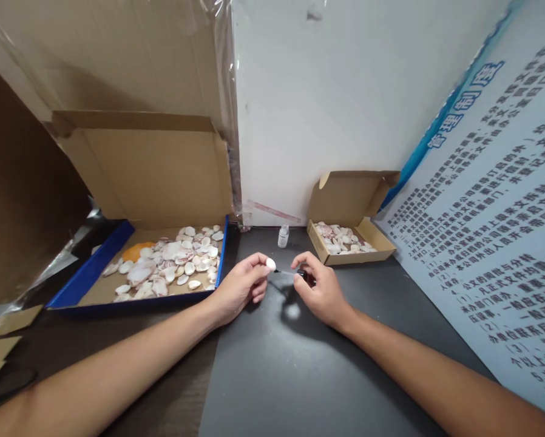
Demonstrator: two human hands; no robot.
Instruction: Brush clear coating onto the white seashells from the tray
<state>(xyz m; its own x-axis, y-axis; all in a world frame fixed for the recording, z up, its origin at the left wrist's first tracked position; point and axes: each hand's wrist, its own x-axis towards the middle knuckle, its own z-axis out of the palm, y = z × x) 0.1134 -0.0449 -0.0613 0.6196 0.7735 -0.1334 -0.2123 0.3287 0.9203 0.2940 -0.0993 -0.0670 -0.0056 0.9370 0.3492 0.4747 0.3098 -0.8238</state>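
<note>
Between thumb and fingertips, my left hand pinches a small white shell. My right hand grips the black cap of a thin brush, whose dark tip points left and lies close to the shell; whether they touch I cannot tell. Both hands are above the dark grey mat. A small clear bottle with a white label stands upright on the mat beyond the hands.
At the left, an open blue-edged box holds many shells and something orange. A smaller open cardboard box with shells stands at the back right. White board behind; printed poster along the right; cardboard pieces at the left edge.
</note>
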